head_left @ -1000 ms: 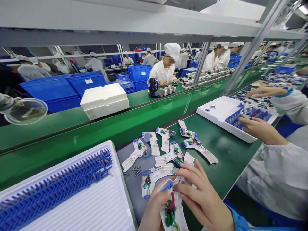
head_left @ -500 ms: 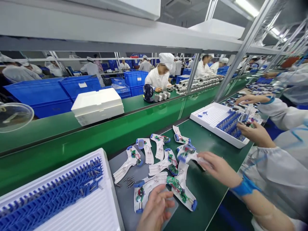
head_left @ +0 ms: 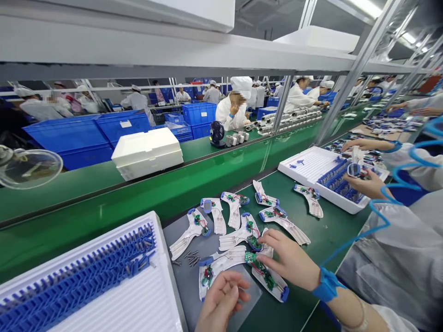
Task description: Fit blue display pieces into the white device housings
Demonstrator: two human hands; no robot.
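Several white gun-shaped shell halves with green circuit boards and blue tips (head_left: 238, 210) lie spread on a grey mat (head_left: 183, 281). My right hand (head_left: 292, 260), a blue strap at its wrist, pinches the upper end of the nearest shell half (head_left: 270, 279), which lies flat on the mat. My left hand (head_left: 221, 299) hovers palm-up at the bottom edge, fingers curled together, beside another shell half (head_left: 216, 267). What it holds, if anything, is hidden. Loose screws (head_left: 190, 258) lie just left of these.
A white tray of blue parts (head_left: 145, 295) fills the lower left. A second white tray (head_left: 304, 166) sits at right, where a co-worker's hands (head_left: 367, 184) work. Behind runs a green conveyor (head_left: 138, 193) with a foam box (head_left: 148, 152) and small fan (head_left: 217, 133). A blue coiled cable (head_left: 391, 203) hangs right.
My right hand set one shell half down among the right-hand ones, then came back to the nearest one. My left hand let go of it. Another shell now lies by the right tray.
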